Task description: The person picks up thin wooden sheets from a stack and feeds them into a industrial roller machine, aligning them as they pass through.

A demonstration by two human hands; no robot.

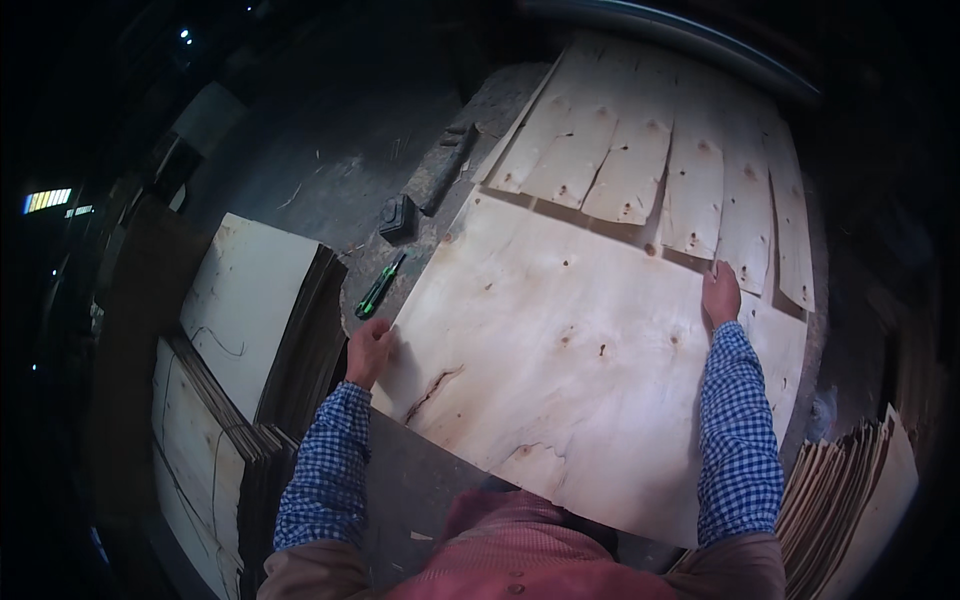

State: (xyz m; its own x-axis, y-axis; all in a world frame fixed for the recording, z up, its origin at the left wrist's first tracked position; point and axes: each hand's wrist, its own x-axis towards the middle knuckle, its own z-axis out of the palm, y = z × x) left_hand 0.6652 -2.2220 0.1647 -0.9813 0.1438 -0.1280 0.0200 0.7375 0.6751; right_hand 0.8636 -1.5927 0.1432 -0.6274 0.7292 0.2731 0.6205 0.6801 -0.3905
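Observation:
A large pale wood veneer sheet (560, 330) with knots and a dark split lies in front of me, its near edge close to my body. My left hand (370, 353) is closed at its left edge, fingers partly hidden. At the far right edge of the sheet, my right hand (721, 293) is closed on the veneer, beside the ends of narrower veneer strips (640, 165). These strips lie side by side beyond the sheet, with dark gaps between some of them. A green and black utility knife (380, 287) rests just beyond my left hand.
Left of me stand stacks of veneer sheets (250, 300), and another stack (845, 500) leans at the lower right. A small black block-like object (397, 218) sits on the worn surface past the knife. A metal roller or bar (690, 35) spans the far end.

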